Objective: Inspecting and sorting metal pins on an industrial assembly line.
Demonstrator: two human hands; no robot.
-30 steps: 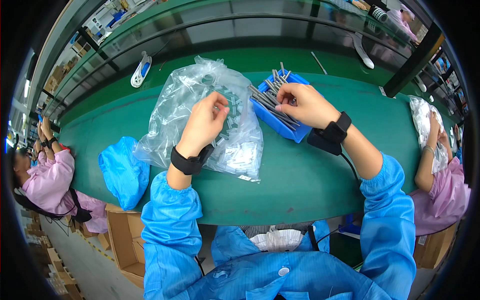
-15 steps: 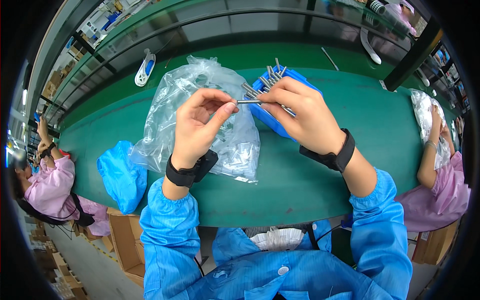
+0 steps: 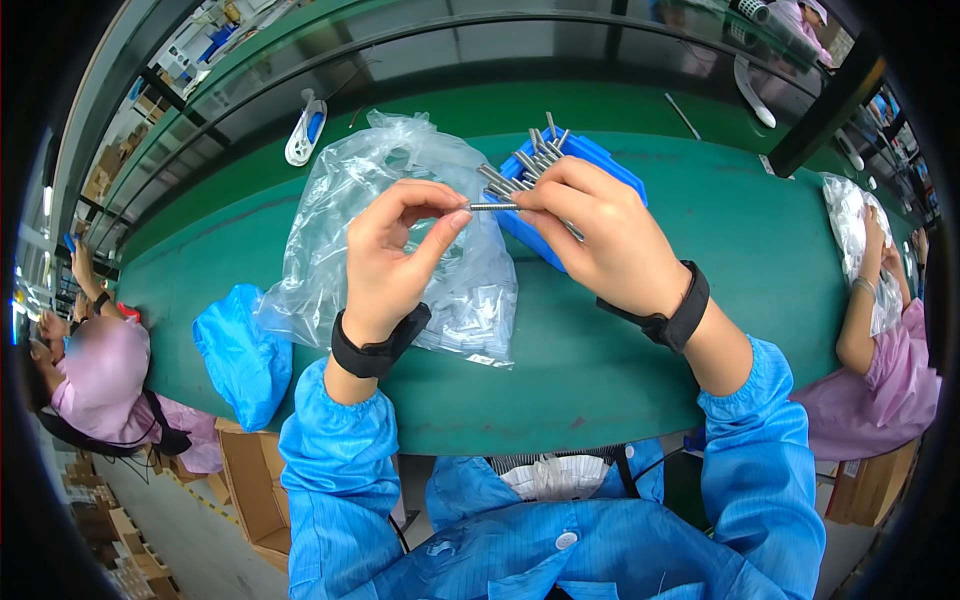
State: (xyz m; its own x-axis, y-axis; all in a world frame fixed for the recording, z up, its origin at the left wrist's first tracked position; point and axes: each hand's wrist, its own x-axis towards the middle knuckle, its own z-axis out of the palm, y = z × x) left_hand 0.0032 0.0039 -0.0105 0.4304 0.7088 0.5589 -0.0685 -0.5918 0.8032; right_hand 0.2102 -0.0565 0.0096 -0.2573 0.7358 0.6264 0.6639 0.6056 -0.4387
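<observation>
Between my two hands a thin metal rod with a ribbed, spring-like surface (image 3: 494, 206) is stretched level above the table. My left hand (image 3: 400, 250) pinches its left end between thumb and fingertips. Its right end sits in the pinch of my right hand (image 3: 605, 225). Just beyond my right hand stands a blue bin (image 3: 625, 180) with several similar metal rods (image 3: 535, 155) sticking out. Under and beside my left hand lies a large clear plastic bag (image 3: 330, 230) with small translucent pieces (image 3: 470, 325) inside.
A blue cloth bundle (image 3: 245, 355) rests at the left of the green table (image 3: 560, 400). Farther back are a white and blue tool (image 3: 305, 128) and a thin rod (image 3: 683, 115). An open cardboard box (image 3: 255, 485) stands below the table edge. Co-workers in pink sit at both sides.
Both hands keep their pinch on the rod and have shifted only slightly; a little more of the rod shows between them. At the left, a co-worker's head and arms have moved.
</observation>
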